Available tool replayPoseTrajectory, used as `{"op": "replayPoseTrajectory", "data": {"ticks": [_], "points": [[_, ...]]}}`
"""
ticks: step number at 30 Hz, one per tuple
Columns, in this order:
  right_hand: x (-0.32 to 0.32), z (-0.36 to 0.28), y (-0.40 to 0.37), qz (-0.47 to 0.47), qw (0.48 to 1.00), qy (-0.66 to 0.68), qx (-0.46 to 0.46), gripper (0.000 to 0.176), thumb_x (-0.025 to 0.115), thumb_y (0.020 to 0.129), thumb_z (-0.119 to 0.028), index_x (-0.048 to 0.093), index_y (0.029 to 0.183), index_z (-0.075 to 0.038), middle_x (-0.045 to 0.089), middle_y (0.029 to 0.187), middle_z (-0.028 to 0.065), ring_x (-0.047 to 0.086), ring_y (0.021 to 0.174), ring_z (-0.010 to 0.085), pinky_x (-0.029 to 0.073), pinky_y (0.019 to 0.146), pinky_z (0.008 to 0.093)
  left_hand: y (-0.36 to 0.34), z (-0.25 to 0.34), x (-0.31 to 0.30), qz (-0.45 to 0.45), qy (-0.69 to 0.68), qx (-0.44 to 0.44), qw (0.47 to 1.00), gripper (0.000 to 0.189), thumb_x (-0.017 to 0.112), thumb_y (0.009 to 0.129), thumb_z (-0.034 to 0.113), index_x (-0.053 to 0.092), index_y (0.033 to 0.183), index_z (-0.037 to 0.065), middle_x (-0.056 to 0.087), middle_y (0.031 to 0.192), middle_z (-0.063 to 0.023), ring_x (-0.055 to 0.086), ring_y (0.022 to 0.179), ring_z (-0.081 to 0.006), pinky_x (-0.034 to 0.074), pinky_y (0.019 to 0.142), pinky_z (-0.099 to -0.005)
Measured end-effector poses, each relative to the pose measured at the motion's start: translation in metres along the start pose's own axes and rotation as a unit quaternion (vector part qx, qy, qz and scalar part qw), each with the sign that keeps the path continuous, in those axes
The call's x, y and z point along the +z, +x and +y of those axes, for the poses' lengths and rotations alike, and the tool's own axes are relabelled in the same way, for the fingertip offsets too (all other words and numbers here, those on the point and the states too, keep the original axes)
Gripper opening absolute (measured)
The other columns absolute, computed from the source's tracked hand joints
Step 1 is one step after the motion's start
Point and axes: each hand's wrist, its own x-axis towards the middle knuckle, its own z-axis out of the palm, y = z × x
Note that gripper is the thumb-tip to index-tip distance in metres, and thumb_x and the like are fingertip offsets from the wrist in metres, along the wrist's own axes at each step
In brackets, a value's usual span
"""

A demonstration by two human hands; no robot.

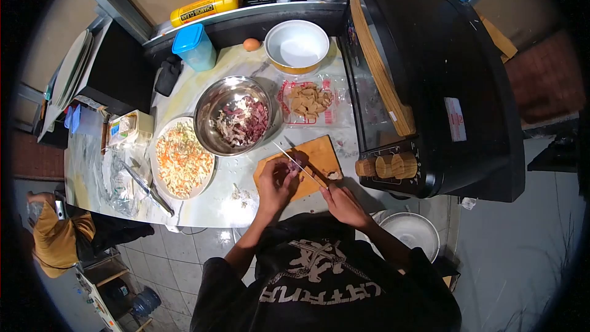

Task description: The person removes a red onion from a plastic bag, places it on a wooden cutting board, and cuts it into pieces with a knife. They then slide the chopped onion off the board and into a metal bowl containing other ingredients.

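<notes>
My left hand (276, 181) is closed round a reddish-purple piece of food (295, 163) over the wooden cutting board (321, 152); its exact kind is hard to make out. My right hand (344, 205) grips a kitchen knife (311, 174) by its handle, the blade slanting across the board beside that piece. A small pale scrap (334, 176) lies near the board's right edge. Just beyond the board, a steel bowl (203, 107) holds dark red, meat-like pieces and paler shreds. To its left, a round plate (155, 174) carries shredded orange, white and green food.
A plastic bag with brown slices (310, 99), a white bowl (297, 43), an egg (251, 44) and a blue-lidded container (195, 48) stand behind. A black oven (442, 98) bounds the right. Another knife (148, 189) lies left. Another person (61, 237) is at far left.
</notes>
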Motion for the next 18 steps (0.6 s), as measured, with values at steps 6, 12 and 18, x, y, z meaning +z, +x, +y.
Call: {"op": "replayPoseTrajectory", "data": {"ticks": [6,12,18], "points": [[0.015,0.017,0.004,0.023,0.998,0.055,-0.031,0.035,0.039,0.101,-0.027,0.055,0.103,0.003,0.058,0.081,0.0307,0.056,0.083,0.0498,0.043,0.068,0.0539,0.0,0.015,-0.002,-0.059,-0.085,-0.106,0.989,0.033,0.07,0.085,0.009,0.058,0.11,-0.008,0.069,0.089,-0.0107,0.064,0.082,-0.0127,0.05,0.075,-0.0256],[0.018,0.022,0.006,0.012,0.998,0.054,-0.019,0.034,0.037,0.101,-0.027,0.054,0.11,0.002,0.058,0.087,0.0309,0.055,0.087,0.0502,0.043,0.071,0.0539,0.002,0.014,-0.001,-0.069,-0.043,-0.093,0.992,0.034,0.069,0.086,0.009,0.057,0.112,-0.009,0.07,0.085,-0.0119,0.065,0.077,-0.0124,0.051,0.072,-0.0265],[0.012,0.018,0.005,-0.01,0.998,0.054,-0.011,0.035,0.037,0.101,-0.026,0.052,0.117,0.002,0.059,0.091,0.0317,0.054,0.089,0.0498,0.043,0.073,0.0527,0.001,0.007,0.002,-0.06,-0.061,-0.086,0.993,0.035,0.068,0.085,0.006,0.056,0.114,-0.009,0.07,0.086,-0.0141,0.067,0.078,-0.0138,0.053,0.072,-0.0268]]}}
